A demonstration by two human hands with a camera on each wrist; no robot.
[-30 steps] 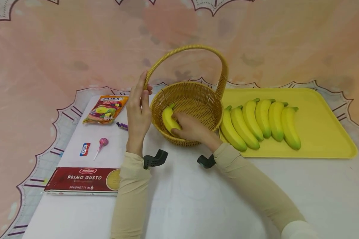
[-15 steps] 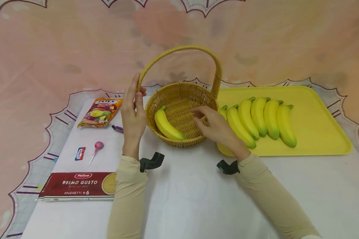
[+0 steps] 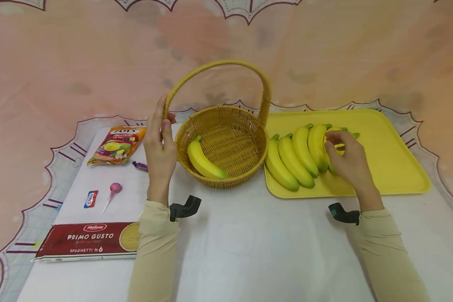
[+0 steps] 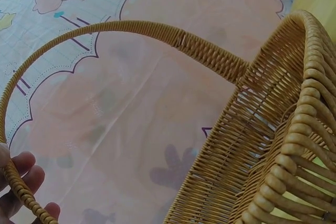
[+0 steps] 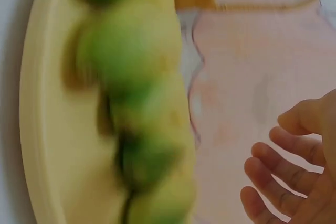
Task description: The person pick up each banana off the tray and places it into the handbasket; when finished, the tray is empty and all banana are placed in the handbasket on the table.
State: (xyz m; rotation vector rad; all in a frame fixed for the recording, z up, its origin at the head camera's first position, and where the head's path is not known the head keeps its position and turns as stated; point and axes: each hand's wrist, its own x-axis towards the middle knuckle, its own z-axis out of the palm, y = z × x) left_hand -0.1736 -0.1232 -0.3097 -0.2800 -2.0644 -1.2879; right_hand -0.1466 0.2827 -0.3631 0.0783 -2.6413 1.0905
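One banana (image 3: 204, 162) in the basket (image 3: 222, 115), six bananas (image 3: 283, 165) on the tray (image 3: 394, 155)

Nearest are two beige sleeves (image 3: 154, 249), each with one black wrist device (image 3: 185, 209) at its cuff. Left of the left sleeve, one red spaghetti pack (image 3: 84, 241) lies on the white table (image 3: 249, 239), its right end hidden by the arm. Beyond it lie one small wrapped sweet (image 3: 91, 199) and, just beside, one pink lollipop (image 3: 115, 188). Farther on come one purple-wrapped sweet (image 3: 140, 166) and one orange candy bag (image 3: 118, 144).

The left hand (image 3: 161, 147) grips the basket's single arched handle (image 3: 226, 62) at its left side, thumb and fingers around it. The lone banana lies along the basket's left and front wall. To the basket's right, the right hand (image 3: 350, 161) is over the two rightmost of the six bananas, fingers apart and loosely bent, holding nothing; whether it touches them I cannot tell. The six lie side by side on the one yellow tray's left half.

Farthest back is a peach patterned cloth (image 3: 98, 84).
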